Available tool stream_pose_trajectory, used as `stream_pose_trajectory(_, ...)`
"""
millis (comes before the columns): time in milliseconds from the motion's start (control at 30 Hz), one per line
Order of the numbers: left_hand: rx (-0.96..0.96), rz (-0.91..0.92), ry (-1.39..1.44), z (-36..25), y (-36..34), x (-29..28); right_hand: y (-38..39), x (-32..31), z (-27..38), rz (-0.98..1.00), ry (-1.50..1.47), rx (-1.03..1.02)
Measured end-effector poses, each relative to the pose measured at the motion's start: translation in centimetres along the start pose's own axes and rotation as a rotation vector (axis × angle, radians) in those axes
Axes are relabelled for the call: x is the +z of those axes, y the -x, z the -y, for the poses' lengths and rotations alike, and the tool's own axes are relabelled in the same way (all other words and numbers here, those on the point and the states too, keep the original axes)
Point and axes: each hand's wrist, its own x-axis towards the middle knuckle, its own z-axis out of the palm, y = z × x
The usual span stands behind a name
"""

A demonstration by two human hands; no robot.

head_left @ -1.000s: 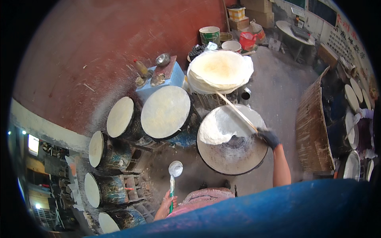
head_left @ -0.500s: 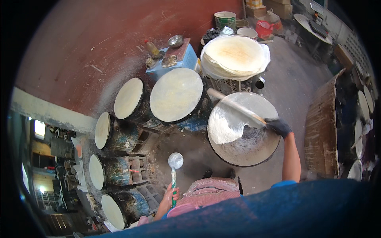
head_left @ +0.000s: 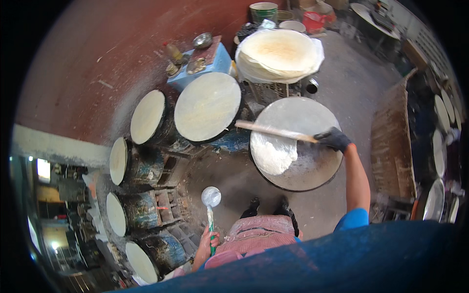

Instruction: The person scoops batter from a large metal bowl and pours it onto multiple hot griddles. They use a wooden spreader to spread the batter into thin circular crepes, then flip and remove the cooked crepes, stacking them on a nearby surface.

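1. Nearest, toward 7 o'clock, the left hand point(head_left: 207, 240) is closed around the green handle of a metal ladle point(head_left: 211, 197).
2. At 3 o'clock, the dark-gloved right hand point(head_left: 334, 140) grips a wooden stick point(head_left: 276, 131), slightly blurred, over a big round pan point(head_left: 317, 168).
3. White dough point(head_left: 274, 157) lies toward the pan's 8 o'clock side.
4. At 11 o'clock, a round griddle point(head_left: 207, 107) bears a pale layer.
5. Farthest, at 1 o'clock, stands a stack of thin round sheets point(head_left: 279, 51).

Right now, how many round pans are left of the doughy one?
5: nearest pan; then four curving down the left: top pan, second pan, third pan, bottom pan. More may hide below.
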Motion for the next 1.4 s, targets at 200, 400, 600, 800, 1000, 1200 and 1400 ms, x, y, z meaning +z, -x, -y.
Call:
stream_pose_trajectory(200,-0.046,0.055,-0.045,-1.9,-0.5,-4.4,11.3,2.2,-7.0,0.282,0.141,0.412)
stream_pose_trajectory(400,-0.077,0.240,-0.148,-6.1,-3.9,-9.1,34.5,17.1,-9.0,-0.419,0.081,0.150)
stream_pose_trajectory(600,-0.086,0.350,-0.274,-10.3,-2.3,-10.4,18.3,41.1,1.3,-0.932,-0.213,0.369)
stream_pose_trajectory(800,-0.111,0.567,-0.207,-11.9,1.4,-11.2,17.4,43.2,6.6,-0.893,0.258,0.563)
stream_pose_trajectory(1000,-0.173,0.754,-0.110,-10.8,2.0,-11.9,18.2,44.3,4.9,-1.284,0.043,0.325)
stream_pose_trajectory(1200,-0.057,0.763,-0.071,-9.7,3.0,-10.6,17.5,41.7,3.0,-1.001,0.176,0.569)
stream_pose_trajectory(1400,-0.141,0.769,-0.018,-8.3,3.0,-8.3,20.4,38.8,2.1,-1.226,0.215,0.044)
